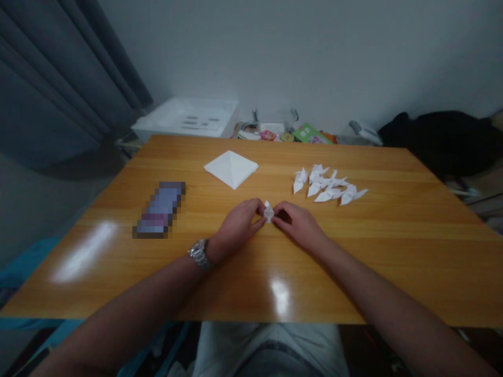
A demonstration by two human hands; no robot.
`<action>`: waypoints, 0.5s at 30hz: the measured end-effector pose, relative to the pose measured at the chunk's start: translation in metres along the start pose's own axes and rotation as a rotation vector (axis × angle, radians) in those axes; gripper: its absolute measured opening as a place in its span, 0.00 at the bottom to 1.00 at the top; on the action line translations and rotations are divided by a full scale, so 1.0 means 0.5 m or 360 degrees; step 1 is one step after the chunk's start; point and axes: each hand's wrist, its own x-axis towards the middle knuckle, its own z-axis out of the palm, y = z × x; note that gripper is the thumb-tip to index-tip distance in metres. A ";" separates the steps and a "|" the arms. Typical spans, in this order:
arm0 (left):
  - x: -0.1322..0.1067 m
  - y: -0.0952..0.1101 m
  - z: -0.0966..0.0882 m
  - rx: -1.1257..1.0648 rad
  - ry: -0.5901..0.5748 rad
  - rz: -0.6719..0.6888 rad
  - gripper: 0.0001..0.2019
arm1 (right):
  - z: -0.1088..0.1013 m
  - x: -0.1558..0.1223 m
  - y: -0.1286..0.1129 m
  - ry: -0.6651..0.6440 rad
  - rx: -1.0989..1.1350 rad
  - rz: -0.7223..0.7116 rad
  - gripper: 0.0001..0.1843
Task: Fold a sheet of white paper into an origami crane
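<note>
A small piece of folded white paper (pixel 269 212) is pinched between my two hands, just above the middle of the wooden table. My left hand (pixel 244 220), with a metal watch on the wrist, grips its left edge between thumb and fingers. From the other side, my right hand (pixel 295 222) holds the right edge in a similar pinch. The paper narrows to a point at its top; its lower part is partly covered by fingertips. Several folded paper cranes (pixel 328 186) lie in a group beyond my right hand. Farther back on the left is a stack of white paper sheets (pixel 231 168).
A blurred-out phone (pixel 160 210) lies on the left of the wooden table (pixel 157 283). Behind the far edge are a white plastic tray (pixel 184 118), a green booklet (pixel 312 134) and small clutter. Black cloth (pixel 440 139) is heaped at the right, a grey curtain (pixel 58 78) hangs left.
</note>
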 end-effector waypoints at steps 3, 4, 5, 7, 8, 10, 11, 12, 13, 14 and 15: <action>0.000 0.000 0.000 -0.0027 0.0012 -0.0024 0.06 | 0.000 -0.001 -0.005 0.0004 0.0046 0.0080 0.05; 0.000 -0.001 0.001 -0.0025 0.0019 -0.0037 0.06 | 0.000 -0.001 -0.005 0.0004 0.0052 0.0095 0.05; 0.001 -0.002 0.002 -0.0021 0.0026 -0.0049 0.07 | 0.001 0.000 -0.006 0.0005 0.0053 0.0098 0.05; 0.002 -0.005 0.005 -0.0017 0.0039 -0.0066 0.08 | 0.001 0.002 -0.006 0.0015 0.0022 0.0049 0.05; 0.003 -0.006 0.007 -0.0018 0.0046 -0.0067 0.08 | 0.001 0.002 -0.006 0.0024 -0.0005 -0.0002 0.05; 0.003 -0.007 0.009 -0.0011 0.0059 -0.0060 0.08 | 0.000 0.004 -0.005 0.0043 -0.0053 -0.0117 0.04; 0.003 -0.008 0.010 -0.0005 0.0063 -0.0054 0.07 | 0.000 0.004 -0.004 0.0050 -0.0065 -0.0165 0.04; 0.004 -0.008 0.010 0.0001 0.0069 -0.0045 0.07 | -0.001 0.004 -0.003 0.0050 -0.0069 -0.0201 0.03; 0.004 -0.007 0.010 0.0005 0.0076 -0.0030 0.06 | -0.001 0.003 -0.002 0.0042 -0.0068 -0.0226 0.03; 0.004 -0.007 0.009 0.0008 0.0085 -0.0012 0.06 | -0.001 0.002 -0.001 0.0030 -0.0065 -0.0240 0.03; 0.004 -0.007 0.008 0.0010 0.0096 0.0007 0.07 | 0.000 0.001 0.000 0.0021 -0.0065 -0.0249 0.03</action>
